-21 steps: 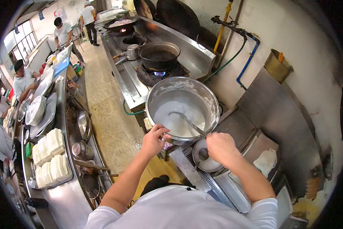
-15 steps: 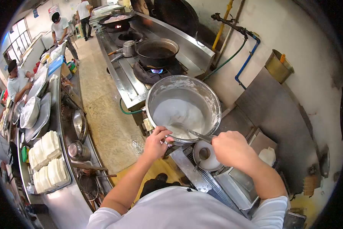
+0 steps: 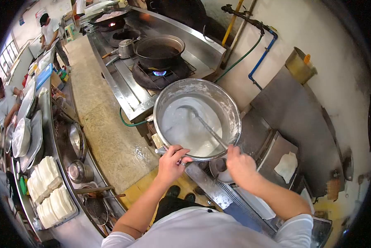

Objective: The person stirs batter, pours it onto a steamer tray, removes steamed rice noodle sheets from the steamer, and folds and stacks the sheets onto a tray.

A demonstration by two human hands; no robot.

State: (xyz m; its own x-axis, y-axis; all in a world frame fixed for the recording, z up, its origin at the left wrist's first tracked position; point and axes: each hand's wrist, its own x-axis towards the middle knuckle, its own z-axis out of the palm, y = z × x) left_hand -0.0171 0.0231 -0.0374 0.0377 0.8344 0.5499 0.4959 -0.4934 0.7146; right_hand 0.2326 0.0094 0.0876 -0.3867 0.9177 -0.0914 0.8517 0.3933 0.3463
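A large metal pot [image 3: 232, 108] holds a milky white liquid [image 3: 185, 124]. My left hand [image 3: 173, 164] grips the near-left rim of this pot with its fingers wrapped over the edge. The fingers of my right hand [image 3: 240, 163] are closed around the handle of a long metal ladle [image 3: 212, 133]. That ladle slants across the pot, its bowl end dipping into the liquid near the middle. Beneath and behind the near rim, a smaller round pan [image 3: 223, 175] is partly hidden.
A dark wok [image 3: 160, 51] sits over a blue flame [image 3: 159, 73] beyond the pot. To the left, a steel counter [image 3: 80, 231] bears stacked white pieces [image 3: 55, 206]. One person [image 3: 50, 31] stands far left, another [image 3: 4, 101] nearer. A brass-coloured bucket [image 3: 300, 66] is at right.
The ladle has swung so its bowl end lies farther from me, toward the pot's middle. My view has turned, shifting the stove and counter leftward.
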